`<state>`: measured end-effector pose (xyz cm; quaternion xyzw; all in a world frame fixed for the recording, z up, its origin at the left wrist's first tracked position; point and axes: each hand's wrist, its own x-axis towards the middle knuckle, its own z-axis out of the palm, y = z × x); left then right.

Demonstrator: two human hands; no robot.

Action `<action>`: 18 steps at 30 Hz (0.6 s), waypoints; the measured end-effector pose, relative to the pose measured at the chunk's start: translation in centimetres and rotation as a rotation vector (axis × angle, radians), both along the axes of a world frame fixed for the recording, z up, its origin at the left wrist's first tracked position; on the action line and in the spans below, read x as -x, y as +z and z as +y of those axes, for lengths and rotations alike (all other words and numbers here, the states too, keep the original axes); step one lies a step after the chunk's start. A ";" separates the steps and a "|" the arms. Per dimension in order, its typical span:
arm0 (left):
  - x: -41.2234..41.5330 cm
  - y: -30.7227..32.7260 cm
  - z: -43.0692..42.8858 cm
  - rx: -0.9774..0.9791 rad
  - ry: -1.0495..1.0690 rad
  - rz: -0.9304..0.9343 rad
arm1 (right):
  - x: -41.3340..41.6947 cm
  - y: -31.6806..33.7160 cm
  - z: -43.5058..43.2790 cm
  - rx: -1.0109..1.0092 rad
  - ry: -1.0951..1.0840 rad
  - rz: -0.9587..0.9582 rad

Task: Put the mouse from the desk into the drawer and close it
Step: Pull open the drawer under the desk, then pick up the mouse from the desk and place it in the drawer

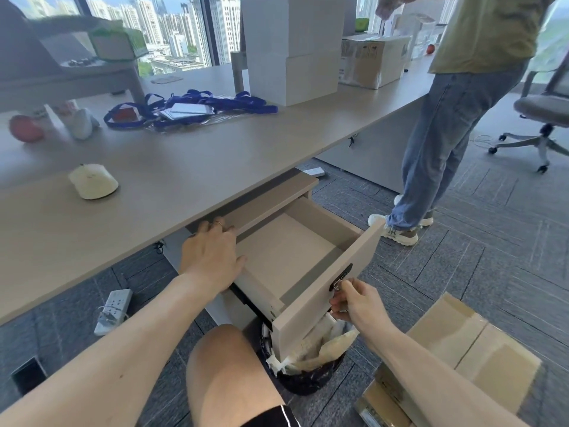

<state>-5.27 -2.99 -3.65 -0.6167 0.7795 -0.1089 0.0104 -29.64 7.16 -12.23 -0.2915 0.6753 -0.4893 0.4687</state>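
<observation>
Your mouse [93,182] is pale and round, and it sits on the counter [191,167] off to your left, well apart from both of your hands. Nothing is touching it.

The drawer [295,257] under the counter is pulled out and looks empty inside. Your left hand [212,257] rests with its fingers spread on the near left corner of the drawer, holding nothing. Your right hand [357,303] is down at the drawer front [326,282], and its grip is pinching the little keys [337,286] that hang from the dark lock there.

Right under the drawer front stands a black bin [308,365] with a crumpled pale bag in it. Your bare knee [221,359] is just beside the bin. A flat cardboard box [462,359] lies on the floor to your right. A white power strip [112,311] lies on the floor under the counter to your left.

Further back on the counter there is a heap of blue straps [197,109] with cards in it, a red ball [26,128], and tall white boxes [292,50]. A brown box [372,60] sits behind them.

Another person in blue jeans [443,140] stands on the right, close to the far end of the counter. An office chair [542,118] is behind them
</observation>
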 end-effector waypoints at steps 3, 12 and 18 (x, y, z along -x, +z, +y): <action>0.4 0.0 0.1 -0.044 -0.016 -0.052 | 0.7 0.3 0.1 -0.103 0.116 0.261; -2.2 7.8 1.3 -0.336 -0.212 0.191 | 4.0 11.4 -2.2 -0.223 0.582 1.244; -12.4 15.8 1.5 -0.154 -0.098 0.299 | -4.6 19.7 -6.7 0.030 0.667 1.371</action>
